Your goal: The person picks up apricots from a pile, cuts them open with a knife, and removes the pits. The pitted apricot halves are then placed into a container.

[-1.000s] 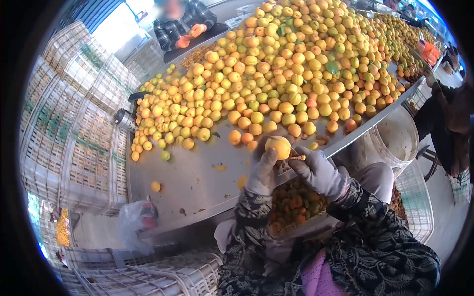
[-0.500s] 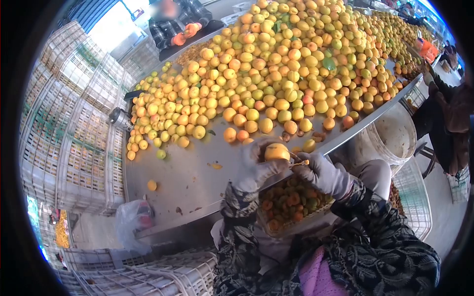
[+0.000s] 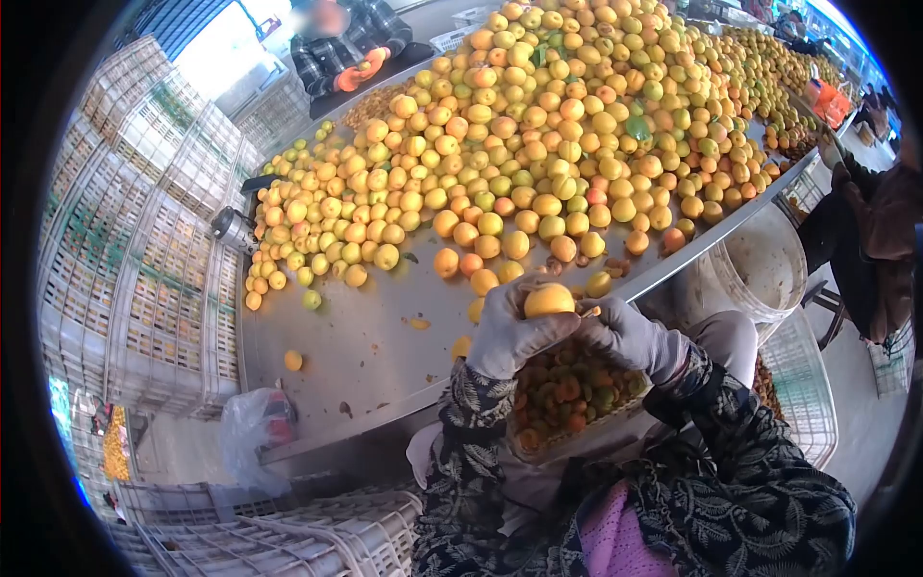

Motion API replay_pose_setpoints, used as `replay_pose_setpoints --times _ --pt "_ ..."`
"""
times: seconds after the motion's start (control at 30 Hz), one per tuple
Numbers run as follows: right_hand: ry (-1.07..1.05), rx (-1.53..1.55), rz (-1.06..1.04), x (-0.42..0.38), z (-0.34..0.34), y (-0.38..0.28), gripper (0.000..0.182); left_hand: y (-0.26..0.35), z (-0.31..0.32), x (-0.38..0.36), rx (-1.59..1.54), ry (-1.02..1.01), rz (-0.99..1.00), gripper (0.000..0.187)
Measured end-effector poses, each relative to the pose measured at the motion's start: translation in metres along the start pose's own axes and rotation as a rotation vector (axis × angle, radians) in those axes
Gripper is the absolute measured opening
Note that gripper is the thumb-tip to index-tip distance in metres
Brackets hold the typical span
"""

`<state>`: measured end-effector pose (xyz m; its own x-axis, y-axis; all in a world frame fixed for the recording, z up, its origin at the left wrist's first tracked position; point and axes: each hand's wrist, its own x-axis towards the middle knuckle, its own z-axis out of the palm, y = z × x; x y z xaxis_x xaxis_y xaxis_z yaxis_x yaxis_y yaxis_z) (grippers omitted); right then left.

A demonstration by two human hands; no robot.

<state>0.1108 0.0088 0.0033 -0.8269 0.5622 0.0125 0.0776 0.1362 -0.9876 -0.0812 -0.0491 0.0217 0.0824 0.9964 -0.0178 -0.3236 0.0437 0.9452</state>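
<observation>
My left hand, in a grey glove, grips a yellow-orange apricot just above the table's front edge. My right hand, also gloved, is pressed against the fruit and holds a small knife whose tip meets the apricot's right side. Under both hands sits a basket of cut apricots on my lap. A big heap of whole apricots covers the metal table beyond.
A white bucket stands right of the table edge. Stacked plastic crates line the left, more crates lie below. A person in a plaid shirt sits across the table; another person's dark sleeve is at right.
Both hands have drawn closer together around the apricot, and the fruit has turned in my left hand. The knife tip now lies tight against it.
</observation>
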Motion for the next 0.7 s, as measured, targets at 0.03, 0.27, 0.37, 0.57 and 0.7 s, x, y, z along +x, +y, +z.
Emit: replay_pose_setpoints --times 0.03,0.27,0.37,0.57,0.7 --pt "0.001 0.0 0.0 -0.002 0.002 -0.001 0.033 -0.004 0.005 -0.002 -0.083 0.015 0.154 0.043" --pt "-0.013 0.342 0.003 -0.005 0.008 -0.016 0.029 -0.024 0.014 0.0 -0.13 0.083 0.331 0.033" --pt "-0.141 0.196 0.08 -0.005 -0.012 -0.017 0.028 -0.01 0.006 -0.005 -0.168 -0.066 0.211 0.032" --pt "-0.016 -0.052 0.059 0.001 -0.014 -0.026 0.029 0.003 0.007 -0.006 -0.236 0.025 0.039 0.032" --pt "0.827 -0.669 -0.464 0.03 0.011 0.069 0.03 -0.023 0.01 0.008 -0.118 0.301 0.097 0.033"
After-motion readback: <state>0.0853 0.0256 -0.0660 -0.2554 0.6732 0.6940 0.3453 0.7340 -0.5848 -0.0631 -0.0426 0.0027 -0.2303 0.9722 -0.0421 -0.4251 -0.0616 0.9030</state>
